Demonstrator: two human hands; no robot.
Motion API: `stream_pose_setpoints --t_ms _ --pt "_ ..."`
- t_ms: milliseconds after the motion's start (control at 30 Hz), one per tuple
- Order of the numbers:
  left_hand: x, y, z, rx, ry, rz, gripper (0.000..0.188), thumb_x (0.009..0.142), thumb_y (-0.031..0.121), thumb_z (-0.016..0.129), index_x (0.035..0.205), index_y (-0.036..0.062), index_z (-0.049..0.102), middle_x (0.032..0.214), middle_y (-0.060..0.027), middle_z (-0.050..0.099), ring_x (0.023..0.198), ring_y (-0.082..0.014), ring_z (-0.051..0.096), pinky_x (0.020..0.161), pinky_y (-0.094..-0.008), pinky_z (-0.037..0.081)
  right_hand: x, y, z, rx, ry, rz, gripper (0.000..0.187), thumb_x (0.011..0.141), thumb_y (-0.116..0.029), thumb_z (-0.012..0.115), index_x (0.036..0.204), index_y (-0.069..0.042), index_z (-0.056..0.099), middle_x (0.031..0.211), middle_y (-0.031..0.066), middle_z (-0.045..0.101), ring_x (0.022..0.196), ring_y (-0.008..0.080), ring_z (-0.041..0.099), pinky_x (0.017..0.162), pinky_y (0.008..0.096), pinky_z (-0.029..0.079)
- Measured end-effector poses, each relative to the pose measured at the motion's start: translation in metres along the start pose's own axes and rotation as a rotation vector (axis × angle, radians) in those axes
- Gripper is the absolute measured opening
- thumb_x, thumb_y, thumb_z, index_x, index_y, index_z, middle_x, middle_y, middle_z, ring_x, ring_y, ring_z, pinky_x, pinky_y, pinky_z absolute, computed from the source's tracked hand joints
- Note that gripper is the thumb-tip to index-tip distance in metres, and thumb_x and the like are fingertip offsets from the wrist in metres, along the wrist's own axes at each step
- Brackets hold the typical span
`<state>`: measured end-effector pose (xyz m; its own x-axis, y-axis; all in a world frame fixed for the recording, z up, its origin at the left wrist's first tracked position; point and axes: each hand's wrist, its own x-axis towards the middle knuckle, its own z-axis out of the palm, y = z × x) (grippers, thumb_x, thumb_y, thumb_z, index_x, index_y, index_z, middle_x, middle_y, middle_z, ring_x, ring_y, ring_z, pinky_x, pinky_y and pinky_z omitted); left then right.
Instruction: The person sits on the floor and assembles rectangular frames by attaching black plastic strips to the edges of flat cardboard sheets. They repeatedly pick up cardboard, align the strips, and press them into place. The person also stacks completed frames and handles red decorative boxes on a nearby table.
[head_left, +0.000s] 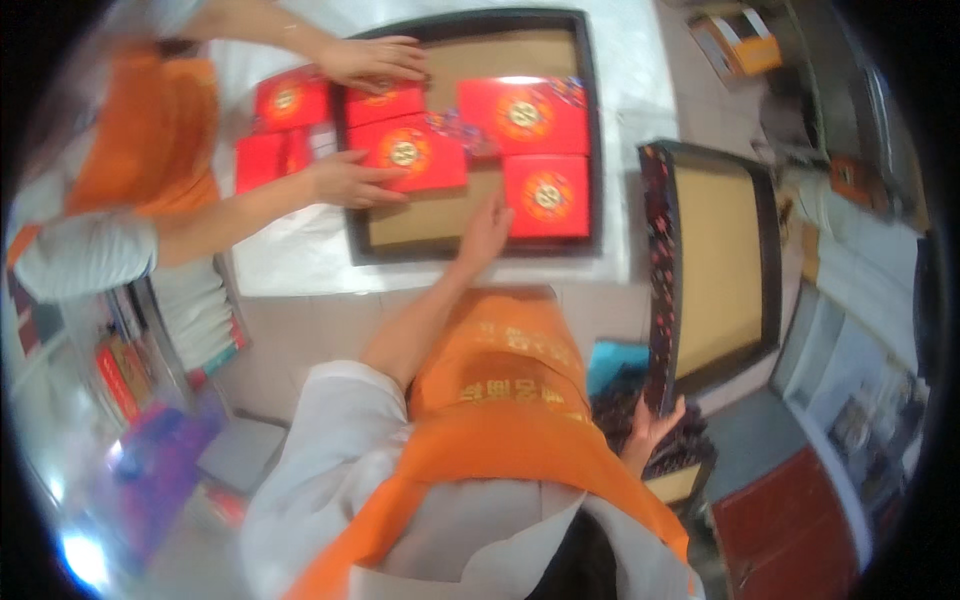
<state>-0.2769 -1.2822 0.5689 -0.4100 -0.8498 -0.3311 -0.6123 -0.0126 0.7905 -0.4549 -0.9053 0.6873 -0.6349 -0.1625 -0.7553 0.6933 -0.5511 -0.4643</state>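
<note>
A large dark-rimmed box (592, 130) with a brown cardboard floor lies on the white table (300, 265). It holds several red square boxes with gold round emblems. My left hand (485, 230) reaches into it, fingers apart, touching the left edge of the lower-right red box (547, 196). My right hand (650, 428) grips the near corner of a second dark patterned box part (712, 262), brown inside, tilted up at my right side. A co-worker in an orange apron stands at the left, with one hand (375, 60) and the other hand (345, 182) resting on red boxes in the large box.
Two more red boxes (290, 100) lie on the table outside the large box, by the co-worker. An orange carton (745, 45) sits at the top right. Dark patterned pieces and a blue sheet (612, 362) lie below my right hand. Shelves with colourful items are at the lower left.
</note>
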Motion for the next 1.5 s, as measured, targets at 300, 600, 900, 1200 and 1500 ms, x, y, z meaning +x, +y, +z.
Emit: stream_pose_setpoints --t_ms 300,600,900,1200,1500 --pt "-0.073 -0.148 -0.228 0.426 0.683 -0.156 0.027 0.076 0.013 0.054 0.101 0.0042 0.055 0.103 -0.0128 0.054 0.099 -0.0303 0.049 0.085 -0.0399 0.040 -0.015 0.026 0.028 0.034 0.167 -0.092 0.042 0.073 -0.023 0.065 0.102 0.004 0.052 0.102 0.0151 0.053 0.098 0.0286 0.048 0.089 0.0416 0.039" --pt "0.077 -0.139 -0.353 0.967 0.469 0.056 0.086 0.071 0.036 0.067 0.135 0.0010 0.020 0.128 -0.0223 0.037 0.118 -0.0328 0.034 0.097 -0.0461 0.026 -0.036 0.038 0.033 0.017 0.249 -0.146 0.048 0.069 -0.020 0.069 0.107 0.002 0.050 0.105 0.0138 0.053 0.097 0.0280 0.050 0.084 0.0408 0.044" --pt "0.015 -0.096 -0.376 -0.559 0.240 -0.232 0.075 0.070 0.028 0.066 0.129 0.0005 0.029 0.123 -0.0164 0.042 0.108 -0.0250 0.048 0.087 -0.0362 0.044 -0.052 0.047 0.031 0.006 0.133 -0.141 0.047 0.071 -0.018 0.067 0.108 0.004 0.049 0.107 0.0155 0.053 0.100 0.0298 0.049 0.088 0.0417 0.042" --pt "-0.083 -0.065 -0.208 -1.927 -0.194 -0.529 0.070 0.074 0.044 0.054 0.129 0.0071 0.032 0.132 -0.0150 0.035 0.118 -0.0302 0.039 0.095 -0.0449 0.035 -0.031 0.036 0.007 0.053 0.138 -0.064 0.045 0.071 -0.023 0.065 0.106 0.000 0.050 0.104 0.0126 0.054 0.099 0.0274 0.049 0.088 0.0417 0.039" --pt "-0.026 -0.021 -0.149 -0.752 -0.248 -0.599 0.060 0.084 0.038 0.054 0.126 0.0045 0.029 0.121 -0.0165 0.044 0.101 -0.0228 0.051 0.081 -0.0349 0.046 -0.031 0.005 -0.029 -0.043 0.044 -0.076 0.045 0.074 -0.024 0.062 0.110 0.000 0.050 0.105 0.0116 0.056 0.104 0.0267 0.048 0.093 0.0408 0.036"
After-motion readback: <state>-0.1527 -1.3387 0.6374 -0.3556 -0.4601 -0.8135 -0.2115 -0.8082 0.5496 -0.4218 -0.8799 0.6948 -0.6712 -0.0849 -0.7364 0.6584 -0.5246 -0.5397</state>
